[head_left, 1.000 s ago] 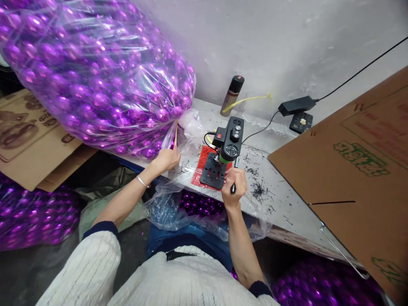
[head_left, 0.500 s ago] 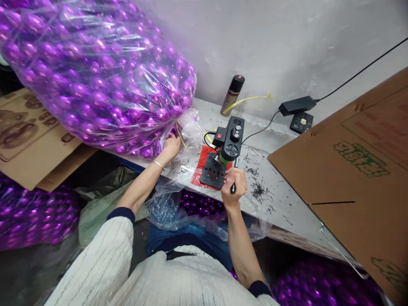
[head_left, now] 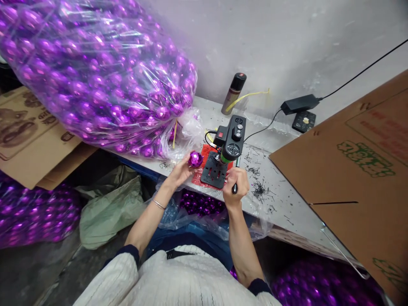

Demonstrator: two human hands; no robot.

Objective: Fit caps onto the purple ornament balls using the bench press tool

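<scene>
A shiny purple bauble (head_left: pixel 195 159) is held in the fingers of my left hand (head_left: pixel 181 172), just left of a small black bench drill press (head_left: pixel 234 138). My right hand (head_left: pixel 235 185) is wrapped round the press's lever handle (head_left: pixel 235 188), whose black tip pokes out below the fist. The press's slotted black base plate (head_left: pixel 213 171) stands on a red sheet (head_left: pixel 198 177) near the table's front edge. Left of the press lies a big clear bag (head_left: pixel 127 80) full of purple baubles, gathered at its neck with a yellow tie.
More purple baubles (head_left: pixel 201 204) lie in an open plastic bag below the table edge. A spray can (head_left: pixel 233 93) stands by the wall. Black bits (head_left: pixel 259 189) litter the table (head_left: pixel 280 199). A power adapter (head_left: pixel 300 104) lies behind. A large cardboard box (head_left: pixel 353 170) blocks the right side.
My left hand has come away from the bag's neck, moving right and toward me, and now has a purple bauble in its fingers. My right hand stays on the lever handle.
</scene>
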